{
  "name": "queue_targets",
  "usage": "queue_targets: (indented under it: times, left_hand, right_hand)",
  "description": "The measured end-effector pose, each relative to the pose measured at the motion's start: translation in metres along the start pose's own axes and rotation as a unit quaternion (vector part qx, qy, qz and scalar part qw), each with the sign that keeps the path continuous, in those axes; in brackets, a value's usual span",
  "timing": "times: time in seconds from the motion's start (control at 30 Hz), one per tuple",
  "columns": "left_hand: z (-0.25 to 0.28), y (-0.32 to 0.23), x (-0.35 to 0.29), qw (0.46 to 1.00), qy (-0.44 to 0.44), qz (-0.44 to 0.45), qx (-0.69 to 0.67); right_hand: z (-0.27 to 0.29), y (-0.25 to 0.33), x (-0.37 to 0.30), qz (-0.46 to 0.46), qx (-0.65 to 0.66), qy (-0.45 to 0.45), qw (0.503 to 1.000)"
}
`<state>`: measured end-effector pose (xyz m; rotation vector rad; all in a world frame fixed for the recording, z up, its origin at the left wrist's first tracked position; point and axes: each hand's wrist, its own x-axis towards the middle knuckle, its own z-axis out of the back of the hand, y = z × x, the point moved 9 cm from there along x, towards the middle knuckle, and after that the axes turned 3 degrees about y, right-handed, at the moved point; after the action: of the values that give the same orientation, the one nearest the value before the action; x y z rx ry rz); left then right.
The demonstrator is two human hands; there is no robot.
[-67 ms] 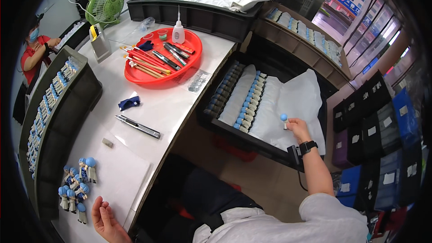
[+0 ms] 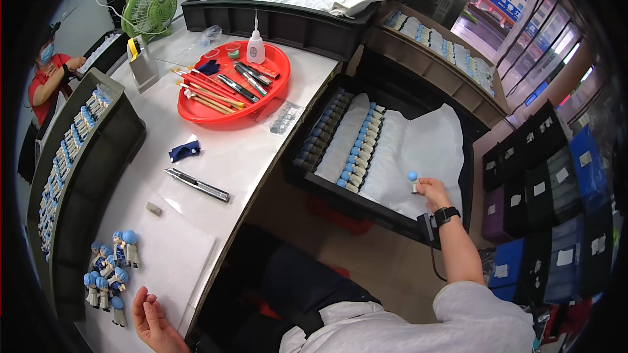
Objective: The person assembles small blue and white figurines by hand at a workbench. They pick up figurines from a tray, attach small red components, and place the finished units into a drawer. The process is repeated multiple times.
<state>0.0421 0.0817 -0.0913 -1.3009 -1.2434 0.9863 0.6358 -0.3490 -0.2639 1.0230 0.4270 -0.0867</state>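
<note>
My right hand (image 2: 434,192) reaches over the black crate (image 2: 386,206) on the right and pinches a small figurine (image 2: 413,179) with a light-blue head. The figurine is upright above white sheeting (image 2: 428,137) that lines the crate. To its left, a row of similar blue-headed figurines (image 2: 360,150) lies in the crate. At the table's near left, my left hand (image 2: 154,320) rests with loosely bent fingers and nothing visible in it. Beside it, a cluster of blue-haired figurines (image 2: 108,267) sits on the white table (image 2: 196,225).
A red tray (image 2: 196,115) holds brushes, markers and a white squeeze bottle (image 2: 256,49). A utility knife (image 2: 196,185) and a dark blue cloth piece (image 2: 184,151) lie nearer. A figurine-filled crate (image 2: 98,150) borders the left; labelled bins (image 2: 523,183) stand right. Beyond are a green fan (image 2: 150,8) and a co-worker.
The whole view has shifted very slightly. My right hand keeps hold of the figurine over the crate, and my left hand stays by the cluster.
</note>
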Motion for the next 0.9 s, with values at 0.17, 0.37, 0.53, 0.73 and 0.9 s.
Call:
queue_targets:
  times: [0.17,0.37,0.53,0.73,0.9]
  left_hand:
    - [-0.002,0.0,0.0,1.0,0.007,0.003,-0.001]
    - [-0.005,0.0,0.001,1.0,0.019,0.002,-0.002]
    - [0.001,0.001,0.001,1.0,0.017,0.001,0.007]
    - [0.009,0.011,0.007,1.0,0.023,-0.011,-0.003]
    - [0.012,0.015,0.008,1.0,0.026,-0.009,0.006]
  right_hand:
    - [0.023,-0.072,0.005,-0.166,-0.022,-0.021,0.986]
    - [0.038,-0.065,0.021,-0.044,-0.06,-0.041,0.996]
    - [-0.044,0.034,-0.015,0.03,0.079,0.115,0.99]
    - [-0.078,-0.005,0.011,-0.109,0.062,0.211,0.969]
    - [-0.063,-0.028,0.028,-0.093,0.039,0.171,0.98]
